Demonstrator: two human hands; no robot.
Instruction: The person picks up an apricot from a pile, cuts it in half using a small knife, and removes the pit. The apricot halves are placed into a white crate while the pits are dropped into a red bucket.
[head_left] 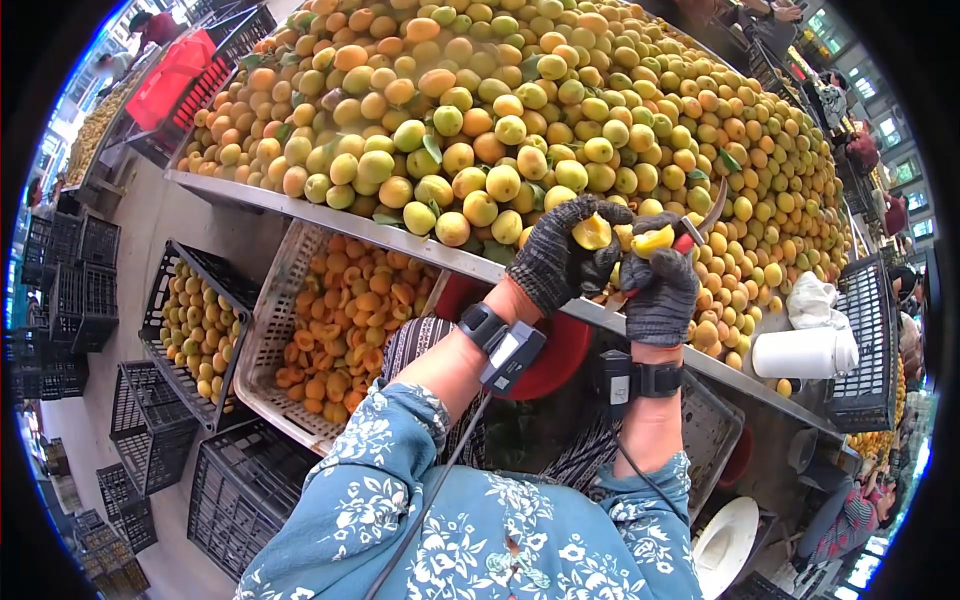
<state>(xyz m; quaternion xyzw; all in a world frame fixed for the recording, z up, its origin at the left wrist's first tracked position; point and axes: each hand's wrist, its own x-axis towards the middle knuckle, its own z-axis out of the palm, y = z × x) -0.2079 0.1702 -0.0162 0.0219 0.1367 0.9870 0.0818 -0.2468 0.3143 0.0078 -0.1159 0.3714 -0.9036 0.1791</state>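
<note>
Gripping a cut piece (pixel 592 233) in left fingers (pixel 601 268), a second piece (pixel 652 241) and the knife (pixel 684 243) in right fingers (pixel 673 270), over the near edge of the piled worktop (pixel 340 221). Best to pinch lightly, sparing the flesh, and angle the blade away from both gloves.

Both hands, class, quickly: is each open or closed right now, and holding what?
Left hand: closed, holding a cut fruit.
Right hand: closed, holding a knife and another cut piece.

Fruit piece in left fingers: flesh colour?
The fruit piece shows yellow flesh, best seen in head view.
</note>
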